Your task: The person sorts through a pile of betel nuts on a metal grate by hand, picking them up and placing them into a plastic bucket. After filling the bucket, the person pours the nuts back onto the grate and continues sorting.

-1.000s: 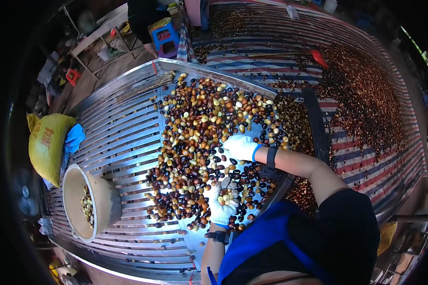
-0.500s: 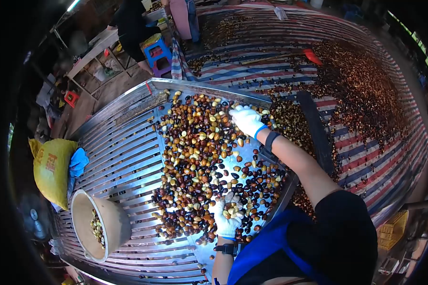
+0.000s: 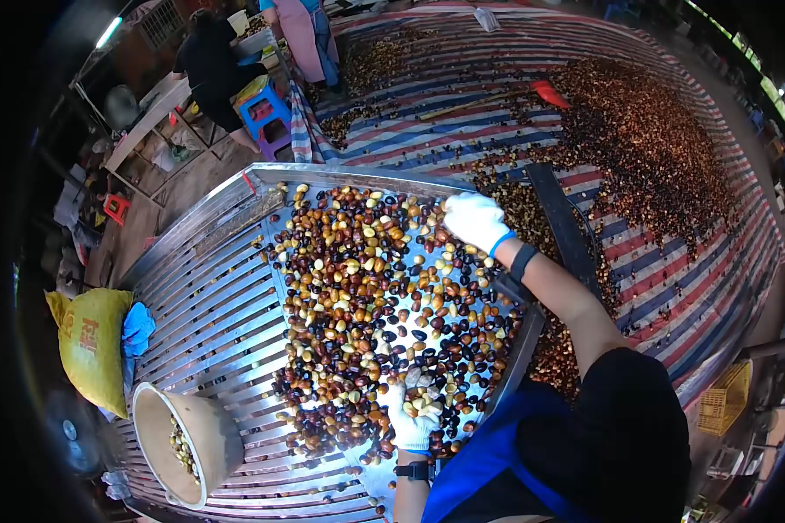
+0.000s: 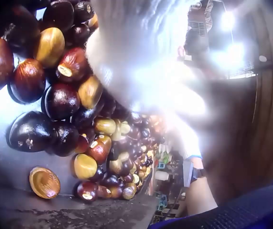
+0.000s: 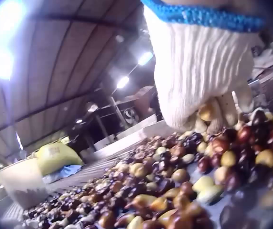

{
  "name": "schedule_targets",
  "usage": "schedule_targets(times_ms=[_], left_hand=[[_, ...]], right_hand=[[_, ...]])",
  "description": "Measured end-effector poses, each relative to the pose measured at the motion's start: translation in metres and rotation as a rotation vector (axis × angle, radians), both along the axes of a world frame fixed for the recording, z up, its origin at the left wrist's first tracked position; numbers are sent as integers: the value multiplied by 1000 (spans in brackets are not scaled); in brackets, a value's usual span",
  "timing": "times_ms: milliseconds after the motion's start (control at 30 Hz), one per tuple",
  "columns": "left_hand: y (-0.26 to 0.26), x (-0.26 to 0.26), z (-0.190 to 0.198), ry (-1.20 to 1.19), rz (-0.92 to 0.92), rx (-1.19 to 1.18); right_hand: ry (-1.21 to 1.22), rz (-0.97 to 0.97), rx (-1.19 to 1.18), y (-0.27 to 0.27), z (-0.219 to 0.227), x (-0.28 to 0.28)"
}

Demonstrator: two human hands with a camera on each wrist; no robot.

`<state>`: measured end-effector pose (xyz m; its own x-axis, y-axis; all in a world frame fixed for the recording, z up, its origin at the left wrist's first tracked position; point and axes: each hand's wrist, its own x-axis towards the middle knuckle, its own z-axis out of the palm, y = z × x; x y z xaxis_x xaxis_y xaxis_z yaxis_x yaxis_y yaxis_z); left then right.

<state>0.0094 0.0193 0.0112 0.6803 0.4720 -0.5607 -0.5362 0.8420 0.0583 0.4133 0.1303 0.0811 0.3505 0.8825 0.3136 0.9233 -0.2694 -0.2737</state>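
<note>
Glossy nuts (image 3: 344, 261), dark brown, tan and pale yellow, lie spread over the metal tabletop. My left hand (image 3: 410, 427), in a white knit glove, cups a small heap of pale nuts (image 3: 423, 403) near the table's front edge, greyish fingertips curled round them. Glare blurs this hand in the left wrist view. Over the far right of the spread, my gloved right hand (image 3: 477, 222) reaches down. The right wrist view shows its fingers bent down among the nuts, with a yellow-brown nut (image 5: 206, 112) between thumb and fingers.
A slatted metal section (image 3: 209, 305) adjoins the nuts on the left, holding a beige bucket (image 3: 222, 440) with some pale nuts inside. A yellow sack (image 3: 100, 349) stands beyond it. Raised metal edging (image 3: 366, 174) borders the back. More nuts cover a striped tarp (image 3: 637, 261); people are behind.
My right hand has moved from the middle of the nuts to their far right edge. My left hand stays near the front with its pale nuts. The head view has shifted.
</note>
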Motion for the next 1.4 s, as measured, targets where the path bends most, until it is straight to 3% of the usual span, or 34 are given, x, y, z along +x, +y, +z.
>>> schedule_targets(times_ms=[100,233,300,333,367,467,500,567,600,633,700,833,900,967,1067,1167,1200,1233,1300,1333,1400], left_hand=[[2,-4,-1,-84,-69,10],[-2,4,7,45,22,-1],[-1,5,9,30,31,-33],[0,6,9,28,34,-34],[-1,6,10,29,34,-21],[-2,2,0,46,37,-11],[-2,-1,-5,61,32,-8],[-2,-1,-4,44,26,11],[-2,4,7,1,26,13],[-2,6,12,-42,27,15],[0,4,11,-52,16,19],[2,-1,0,-101,-31,28],[2,-8,-5,-120,-58,31],[4,-10,-10,-147,-83,38],[1,-11,-16,-64,-61,93],[-2,-6,-7,57,-13,68],[2,-9,-7,-125,-68,59],[-2,-8,-6,-126,-69,53],[-8,-2,-4,215,45,89],[-6,-5,-8,216,42,89],[1,-13,-14,-62,-53,-6]], right_hand=[[-40,-129,-218,3,-32,24],[-1,17,-279,-14,-41,20],[132,323,-321,-29,-28,23],[535,126,-656,-39,27,5],[715,57,-527,-47,22,5],[151,162,-419,-34,5,22],[292,92,-336,-39,2,29],[251,58,-231,-29,-7,38],[406,-29,-241,-30,11,32],[425,-97,-253,-21,8,31],[332,-51,-148,-9,-14,32],[164,-52,-378,9,-26,16],[162,60,-569,15,-15,16],[98,55,-612,10,-1,13],[246,73,-593,0,18,12],[506,-2,-639,-3,4,17],[505,-2,-645,-3,-5,17],[363,123,-516,-7,-14,17],[156,283,-283,-14,-26,10],[155,262,-299,-12,-32,7],[159,240,-314,-13,-34,-2]])
